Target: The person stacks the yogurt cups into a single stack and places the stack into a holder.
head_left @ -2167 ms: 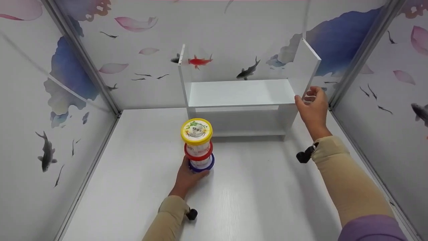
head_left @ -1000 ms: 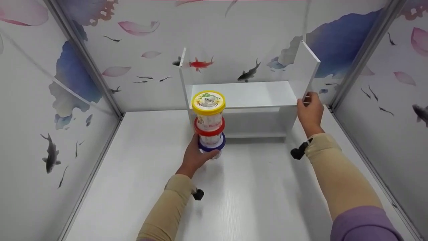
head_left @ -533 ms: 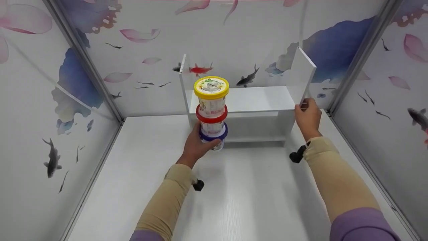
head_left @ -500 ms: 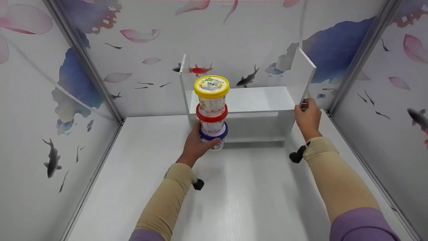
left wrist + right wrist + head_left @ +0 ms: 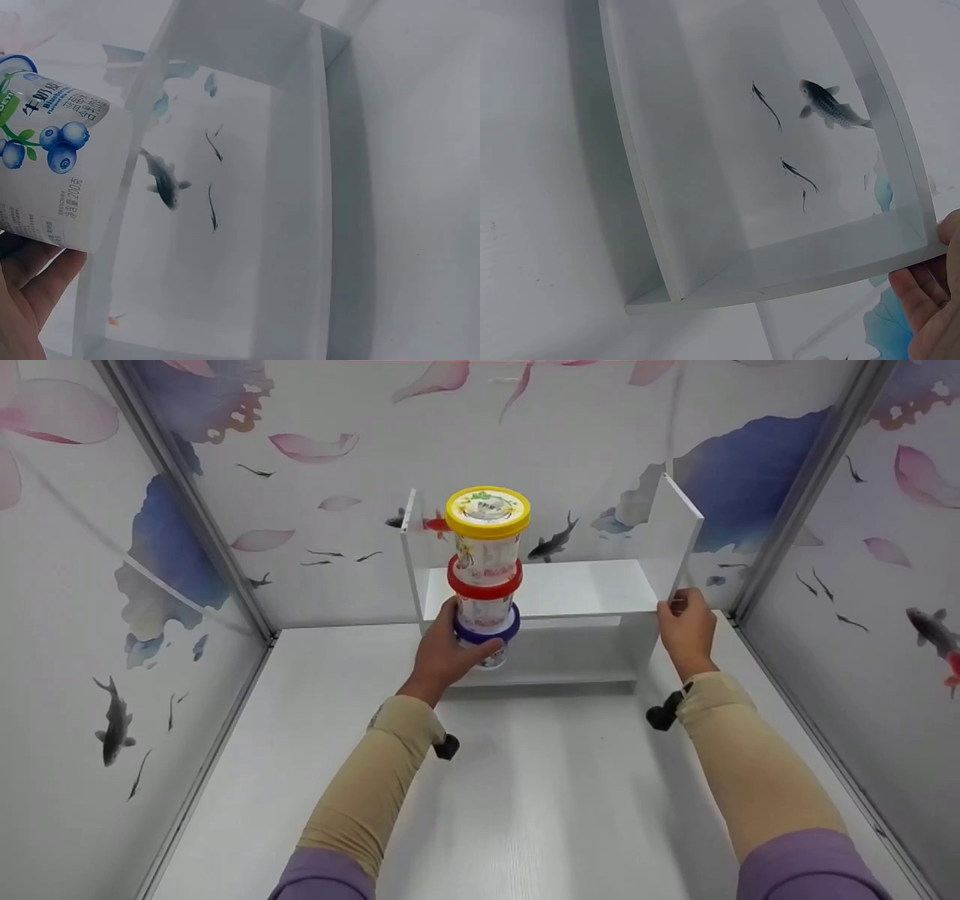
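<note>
My left hand (image 5: 444, 654) grips the lowest of three stacked plastic tubs, the blue-lidded tub (image 5: 487, 632), raised in front of the white shelf (image 5: 585, 589). On it stands a red-lidded tub (image 5: 485, 609), topped by a yellow-lidded tub (image 5: 489, 556). In the left wrist view the gripped tub (image 5: 56, 150) shows printed blueberries, and part of the stack is out of frame. My right hand (image 5: 688, 631) pinches the right side panel (image 5: 675, 536) at the level of the upper board; in the right wrist view its fingers (image 5: 916, 296) lie against the panel's outer face.
The shelf has two upright sides, an upper board and a lower board (image 5: 570, 673). It stands on a white table (image 5: 540, 795) near the back wall (image 5: 480, 435). Side walls printed with fish and petals rise at left and right.
My left hand has lifted the tub stack up and forward from low over the table to the shelf front. My right hand has closed onto the shelf's side panel.
</note>
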`<state>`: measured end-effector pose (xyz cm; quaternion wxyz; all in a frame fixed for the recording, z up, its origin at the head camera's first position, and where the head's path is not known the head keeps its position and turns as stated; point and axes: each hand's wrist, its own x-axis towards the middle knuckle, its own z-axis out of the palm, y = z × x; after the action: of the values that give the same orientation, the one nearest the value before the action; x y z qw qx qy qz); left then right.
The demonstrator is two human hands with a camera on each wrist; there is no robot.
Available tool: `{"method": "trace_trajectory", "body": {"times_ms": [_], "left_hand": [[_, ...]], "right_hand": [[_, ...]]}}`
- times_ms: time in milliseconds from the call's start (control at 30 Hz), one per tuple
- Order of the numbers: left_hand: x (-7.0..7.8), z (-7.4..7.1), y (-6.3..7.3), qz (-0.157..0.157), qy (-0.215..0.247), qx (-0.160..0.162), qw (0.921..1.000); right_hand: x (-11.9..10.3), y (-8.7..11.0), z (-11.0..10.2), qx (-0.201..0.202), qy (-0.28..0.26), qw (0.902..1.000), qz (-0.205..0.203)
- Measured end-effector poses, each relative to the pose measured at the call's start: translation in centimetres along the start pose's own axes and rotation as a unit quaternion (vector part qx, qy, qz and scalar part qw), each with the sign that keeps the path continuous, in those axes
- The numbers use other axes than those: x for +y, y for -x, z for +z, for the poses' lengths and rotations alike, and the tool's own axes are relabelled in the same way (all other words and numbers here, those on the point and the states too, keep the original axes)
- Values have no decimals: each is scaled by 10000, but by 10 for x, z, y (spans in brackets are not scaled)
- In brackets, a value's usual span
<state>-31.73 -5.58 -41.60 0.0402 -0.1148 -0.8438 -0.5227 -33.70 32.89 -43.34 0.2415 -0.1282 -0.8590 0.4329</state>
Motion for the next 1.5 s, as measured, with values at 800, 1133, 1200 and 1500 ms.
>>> {"method": "trace_trajectory", "body": {"times_ms": [800,1133,1200,1500], "left_hand": [[45,-1,-52,-603,-114,220,9979],[37,9,-66,-324,-89,200,9992],[34,10,-69,-381,-103,201,9990],[29,13,-82,-453,2,288,9986]], "right_hand": [[6,0,4,13,-23,10000,-62],[5,-1,2,33,-36,9999,-132],[5,-1,2,22,-66,9999,-138],[6,-1,1,46,-121,9999,-108]]}}
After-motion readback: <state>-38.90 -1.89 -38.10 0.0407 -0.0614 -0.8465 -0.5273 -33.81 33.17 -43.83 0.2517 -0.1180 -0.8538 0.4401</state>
